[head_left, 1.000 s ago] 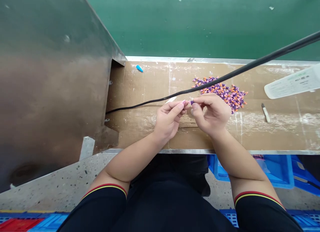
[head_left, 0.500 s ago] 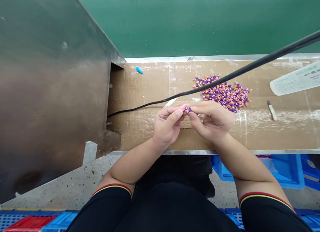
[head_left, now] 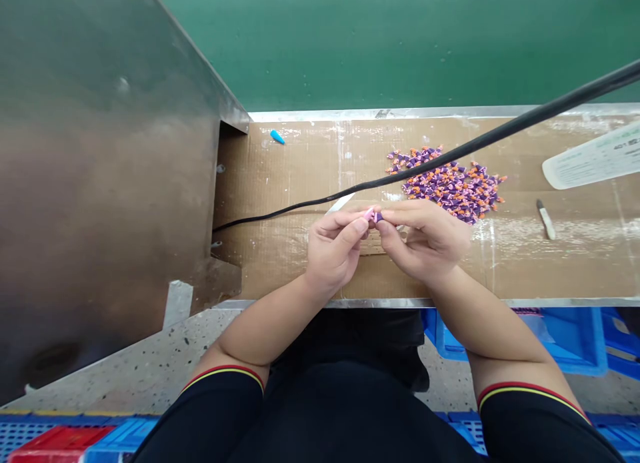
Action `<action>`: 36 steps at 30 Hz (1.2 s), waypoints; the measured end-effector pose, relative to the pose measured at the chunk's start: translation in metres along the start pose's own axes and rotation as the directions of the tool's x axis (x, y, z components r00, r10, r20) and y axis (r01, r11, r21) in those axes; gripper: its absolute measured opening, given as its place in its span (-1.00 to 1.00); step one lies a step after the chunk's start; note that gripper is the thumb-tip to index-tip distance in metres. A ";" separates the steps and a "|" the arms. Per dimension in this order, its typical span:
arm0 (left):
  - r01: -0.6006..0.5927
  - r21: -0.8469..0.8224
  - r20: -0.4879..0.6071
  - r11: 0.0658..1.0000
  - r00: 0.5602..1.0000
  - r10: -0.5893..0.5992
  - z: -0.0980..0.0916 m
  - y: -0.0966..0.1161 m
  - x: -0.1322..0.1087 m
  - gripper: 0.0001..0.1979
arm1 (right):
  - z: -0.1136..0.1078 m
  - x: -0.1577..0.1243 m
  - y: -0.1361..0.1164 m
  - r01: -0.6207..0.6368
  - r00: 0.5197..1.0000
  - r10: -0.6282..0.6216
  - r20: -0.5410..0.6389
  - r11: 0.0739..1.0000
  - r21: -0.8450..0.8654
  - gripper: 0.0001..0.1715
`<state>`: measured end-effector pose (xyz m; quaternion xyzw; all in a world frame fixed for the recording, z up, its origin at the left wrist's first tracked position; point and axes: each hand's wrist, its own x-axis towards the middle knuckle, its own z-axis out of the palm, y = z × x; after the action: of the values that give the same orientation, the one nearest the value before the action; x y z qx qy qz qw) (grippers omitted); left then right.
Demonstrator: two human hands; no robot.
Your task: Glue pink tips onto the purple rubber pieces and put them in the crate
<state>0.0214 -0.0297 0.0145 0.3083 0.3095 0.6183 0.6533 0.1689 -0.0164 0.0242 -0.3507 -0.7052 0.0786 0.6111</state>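
My left hand [head_left: 334, 248] and my right hand [head_left: 425, 241] meet above the cardboard-covered bench top [head_left: 280, 183]. Their fingertips pinch a small pink and purple piece [head_left: 374, 216] from either side, and the fingers hide most of it. Beyond my right hand lies a loose pile of many small purple, pink and orange pieces [head_left: 447, 185], not touching my fingers. A thin white strip [head_left: 341, 202] pokes out just past my left fingertips.
A black cable [head_left: 400, 180] crosses above the bench. A blue tapered piece [head_left: 277, 137] lies at the far left, and a small white marker [head_left: 547, 219] and a printed sheet [head_left: 593, 160] lie at the right. A metal panel [head_left: 100, 150] rises on the left. Blue crates [head_left: 570, 340] sit below the front edge.
Over the last second my hands have drawn closer together around the small piece, and its pink part now shows between my fingertips. The view has shifted slightly.
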 end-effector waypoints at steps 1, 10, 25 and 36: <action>-0.020 0.011 0.001 1.000 1.000 0.020 0.000 -0.001 0.000 -0.83 | 0.000 0.000 0.000 0.003 1.000 -0.003 -0.003 1.000 -0.007 -0.80; -0.210 0.119 0.042 0.970 0.978 0.206 -0.003 -0.003 0.000 -0.93 | 0.001 -0.001 -0.004 0.010 1.000 -0.012 -0.025 0.996 -0.090 -0.84; -0.292 0.264 0.044 0.919 0.956 0.291 -0.003 -0.002 0.000 -0.89 | -0.001 0.001 -0.007 -0.005 1.000 0.005 -0.005 0.999 -0.039 -0.76; -0.347 0.296 0.170 0.890 0.936 0.308 -0.005 -0.001 -0.003 -0.66 | -0.001 0.001 0.003 0.080 0.996 -0.084 -0.015 0.981 -0.177 -0.87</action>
<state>0.0182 -0.0327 0.0108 0.4945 0.3102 0.6414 0.4979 0.1715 -0.0140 0.0232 -0.3751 -0.7163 -0.0133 0.5882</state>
